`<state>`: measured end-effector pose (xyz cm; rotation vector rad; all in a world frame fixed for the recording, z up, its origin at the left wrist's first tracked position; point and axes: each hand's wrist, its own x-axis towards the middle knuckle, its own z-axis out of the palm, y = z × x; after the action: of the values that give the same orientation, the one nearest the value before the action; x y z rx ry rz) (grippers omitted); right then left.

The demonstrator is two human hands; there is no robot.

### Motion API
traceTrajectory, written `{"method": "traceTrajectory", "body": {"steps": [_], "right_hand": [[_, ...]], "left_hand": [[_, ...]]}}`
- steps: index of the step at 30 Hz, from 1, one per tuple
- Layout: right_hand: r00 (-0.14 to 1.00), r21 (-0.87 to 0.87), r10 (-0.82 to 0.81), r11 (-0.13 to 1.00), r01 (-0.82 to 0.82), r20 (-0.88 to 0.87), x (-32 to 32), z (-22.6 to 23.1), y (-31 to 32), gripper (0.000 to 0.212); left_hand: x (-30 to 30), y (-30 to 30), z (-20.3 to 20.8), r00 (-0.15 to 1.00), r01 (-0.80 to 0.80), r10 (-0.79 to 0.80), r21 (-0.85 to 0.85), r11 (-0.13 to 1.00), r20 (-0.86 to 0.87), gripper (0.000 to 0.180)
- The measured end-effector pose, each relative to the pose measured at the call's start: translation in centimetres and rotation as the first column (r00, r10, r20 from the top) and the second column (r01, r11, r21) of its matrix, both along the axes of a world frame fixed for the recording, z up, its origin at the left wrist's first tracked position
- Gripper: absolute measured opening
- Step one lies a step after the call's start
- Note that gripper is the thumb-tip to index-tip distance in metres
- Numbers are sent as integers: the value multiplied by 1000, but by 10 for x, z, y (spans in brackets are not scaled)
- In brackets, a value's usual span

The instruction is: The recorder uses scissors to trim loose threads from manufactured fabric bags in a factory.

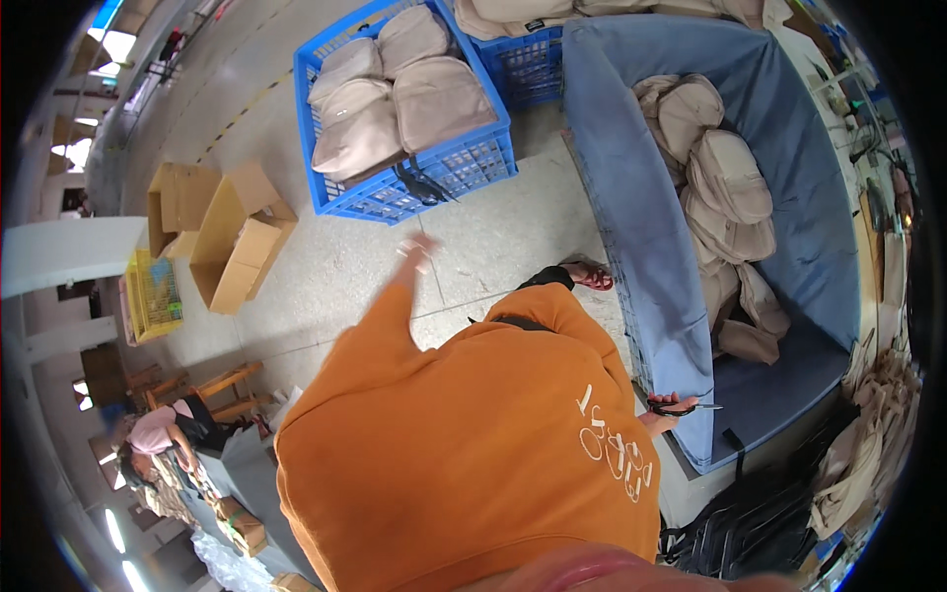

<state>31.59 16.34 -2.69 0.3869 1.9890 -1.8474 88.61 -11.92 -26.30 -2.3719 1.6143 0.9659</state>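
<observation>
My right hand [667, 412], at the side of the blue fabric-lined bin [592, 197], is closed round black-handled scissors [681, 406] whose blades point right. My left hand [421, 251] is stretched out over the floor, just short of a blue plastic crate [493, 148]. Motion smears its fingers, so their state is unclear. Inside the crate, beige fabric bags [444, 104] lie in rows. A black strap [419, 185] hangs over the crate's near rim. More beige bags [730, 178] are heaped in the lined bin.
Cardboard boxes [237, 237] and a yellow basket [155, 296] stand on the floor to the left. A person in pink [156, 429] works at a table at lower left. Black bags [730, 533] and beige fabric [848, 474] lie at lower right. A workbench runs along the right edge.
</observation>
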Motion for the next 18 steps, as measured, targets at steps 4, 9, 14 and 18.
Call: {"method": "traceTrajectory", "body": {"steps": [4, 9, 14, 18], "right_hand": [[1000, 1, -12, 1000, 12, 24, -2, 0, 7, 65], [999, -61, 18, 998, -15, 46, -28, -6, 9, 47], [931, -5, 126, 991, -136, -343, -78, -13, 3, 21], [820, 500, 191, 857, 130, -540, -123, -20, -3, 40]], "left_hand": [[-168, 73, -52, 874, 438, -347, 245, 865, -339, 66], [-156, 18, -7, 854, 456, -444, -19, 890, -273, 47], [-191, -84, 88, 883, 323, -420, -375, 869, -210, 30], [-314, -133, 159, 736, 376, -599, -544, 750, -316, 27]]}}
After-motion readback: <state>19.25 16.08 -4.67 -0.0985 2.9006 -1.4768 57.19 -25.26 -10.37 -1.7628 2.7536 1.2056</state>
